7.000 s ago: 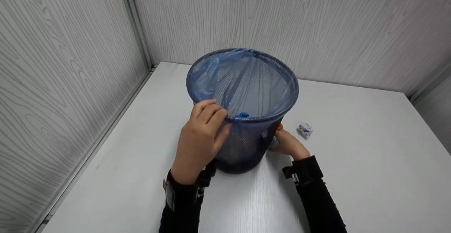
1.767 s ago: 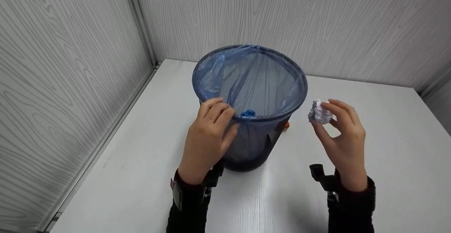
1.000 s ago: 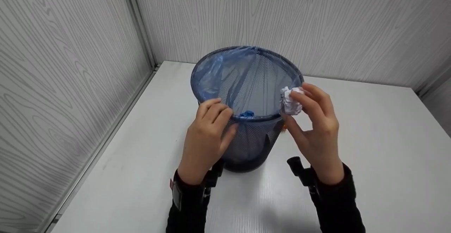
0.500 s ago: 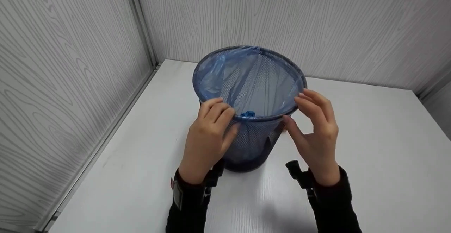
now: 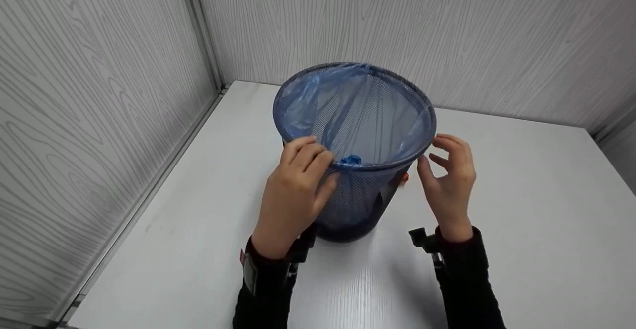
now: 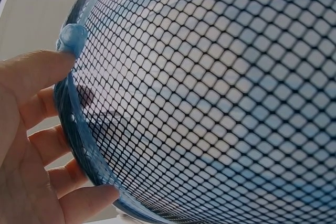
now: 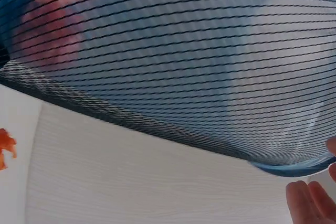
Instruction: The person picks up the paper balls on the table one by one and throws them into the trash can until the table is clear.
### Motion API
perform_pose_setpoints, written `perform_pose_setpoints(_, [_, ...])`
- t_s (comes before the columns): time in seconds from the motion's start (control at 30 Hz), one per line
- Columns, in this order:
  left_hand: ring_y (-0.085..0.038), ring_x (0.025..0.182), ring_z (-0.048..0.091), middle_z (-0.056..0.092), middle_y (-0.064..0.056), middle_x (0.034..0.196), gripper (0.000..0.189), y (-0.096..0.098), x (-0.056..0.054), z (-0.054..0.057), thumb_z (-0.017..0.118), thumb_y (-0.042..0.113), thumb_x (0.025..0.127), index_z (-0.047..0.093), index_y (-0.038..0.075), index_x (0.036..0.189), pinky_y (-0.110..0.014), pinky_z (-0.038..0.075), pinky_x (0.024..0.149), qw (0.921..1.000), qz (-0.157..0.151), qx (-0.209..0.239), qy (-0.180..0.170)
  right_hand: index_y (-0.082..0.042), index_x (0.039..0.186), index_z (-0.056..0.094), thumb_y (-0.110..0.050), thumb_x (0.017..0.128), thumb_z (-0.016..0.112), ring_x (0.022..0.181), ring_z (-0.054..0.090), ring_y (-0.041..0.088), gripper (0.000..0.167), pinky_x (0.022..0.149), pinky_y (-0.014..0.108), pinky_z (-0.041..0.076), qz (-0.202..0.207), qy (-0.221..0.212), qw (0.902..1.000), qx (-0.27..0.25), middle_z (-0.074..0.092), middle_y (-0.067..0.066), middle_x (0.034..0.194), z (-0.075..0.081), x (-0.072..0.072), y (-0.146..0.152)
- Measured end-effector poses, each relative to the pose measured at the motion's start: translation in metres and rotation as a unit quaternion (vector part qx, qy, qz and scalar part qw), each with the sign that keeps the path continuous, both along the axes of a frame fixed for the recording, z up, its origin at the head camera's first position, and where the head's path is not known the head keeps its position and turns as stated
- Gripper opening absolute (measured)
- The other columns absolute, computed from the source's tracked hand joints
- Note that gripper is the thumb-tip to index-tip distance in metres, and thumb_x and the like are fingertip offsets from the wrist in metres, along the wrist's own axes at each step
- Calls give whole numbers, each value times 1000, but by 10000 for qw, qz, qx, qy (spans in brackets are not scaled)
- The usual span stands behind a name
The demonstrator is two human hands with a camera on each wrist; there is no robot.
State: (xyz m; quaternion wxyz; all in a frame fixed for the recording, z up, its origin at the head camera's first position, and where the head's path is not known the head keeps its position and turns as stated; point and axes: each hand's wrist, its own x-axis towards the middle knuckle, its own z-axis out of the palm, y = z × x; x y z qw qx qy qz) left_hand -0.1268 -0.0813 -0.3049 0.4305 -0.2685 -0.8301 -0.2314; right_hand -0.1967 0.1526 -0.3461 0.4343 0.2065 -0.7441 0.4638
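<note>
A dark wire mesh wastebasket (image 5: 343, 219) stands on the white table, lined with a thin blue plastic bag (image 5: 300, 105). My left hand (image 5: 293, 185) grips its near left rim, thumb outside and fingers over the edge. By that thumb in the left wrist view sits a blue bunched knot (image 6: 72, 38) of the bag. At the right side of the rim, my right hand (image 5: 449, 180) has its fingers apart and loosely bent, holding nothing. Through the mesh in the right wrist view, blurred reddish shapes (image 7: 55, 30) show inside the wastebasket.
A small orange crumpled piece (image 5: 405, 177) lies on the table (image 5: 536, 219) just right of the wastebasket, partly behind it. Wood-grained panels rise at the left (image 5: 89, 120) and at the back (image 5: 422, 31).
My right hand picked up the white crumpled paper ball from the table, carried it left over the rim and let go. It then drew back outside the rim. My left hand kept its grip.
</note>
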Motion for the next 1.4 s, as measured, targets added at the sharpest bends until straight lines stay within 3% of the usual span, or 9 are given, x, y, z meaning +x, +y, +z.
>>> perform_pose_setpoints(0.1, [-27,107,45,55,-10,95,17,0,0,1,63,11,79,60,1,92,-30,44,87,10000,12,22,16,3,100,58,4,75,64,93,53,21,26,69,32,52,-136,-659,9971,345,52,13,102,-13,-21,5])
perform_pose_setpoints(0.2, [-26,108,44,55,-9,95,16,0,-1,2,63,11,79,59,2,92,-29,43,87,10000,17,-4,34,2,103,57,-2,76,66,94,52,25,29,69,39,52,-237,-1404,9868,775,50,17,101,-28,-39,10])
perform_pose_setpoints(0.33, [-26,108,44,54,-9,95,16,1,0,2,64,10,79,59,2,91,-28,42,88,10000,13,-54,69,0,116,51,-6,74,67,95,49,34,46,75,45,46,-313,-2298,9598,1581,49,23,105,-46,-53,16])
perform_pose_setpoints(0.47, [-26,107,45,55,-9,95,16,1,1,2,64,11,78,59,2,91,-28,42,88,10000,3,-46,58,1,125,44,-5,73,63,96,46,37,56,77,49,39,-131,-2866,9302,2288,46,28,110,-61,-60,20])
perform_pose_setpoints(0.63, [-26,108,45,55,-9,95,17,0,1,0,64,11,79,59,2,92,-28,45,85,10000,12,-45,-2,4,123,43,-2,74,60,92,43,34,53,75,47,37,93,-3116,9134,2617,47,26,104,-75,-67,24])
perform_pose_setpoints(0.87, [-26,108,44,55,-9,95,17,-1,0,-1,64,11,79,59,2,92,-29,45,85,10000,-1,9,7,0,84,48,-3,74,60,84,42,29,16,70,41,36,350,-3494,8916,2858,45,15,87,-83,-73,23])
perform_pose_setpoints(1.1, [-26,108,44,54,-8,95,17,-1,-1,-1,64,11,79,59,2,92,-28,45,84,10000,39,-35,16,0,83,56,-6,74,62,87,49,31,13,75,43,41,721,-3770,8700,3096,54,18,91,-85,-73,23])
perform_pose_setpoints(1.2, [-26,108,44,54,-8,95,17,0,-1,-1,64,11,78,59,2,92,-28,44,85,10000,42,-48,11,2,84,58,-7,73,63,89,50,33,15,77,44,42,700,-3787,8673,3154,55,20,93,-86,-72,24])
perform_pose_setpoints(1.4, [-27,108,44,55,-9,95,17,0,0,0,65,10,77,59,3,92,-29,43,87,10000,47,-65,19,1,75,55,-3,69,64,82,50,31,12,73,42,42,679,-3593,8756,3156,54,17,85,-88,-73,25])
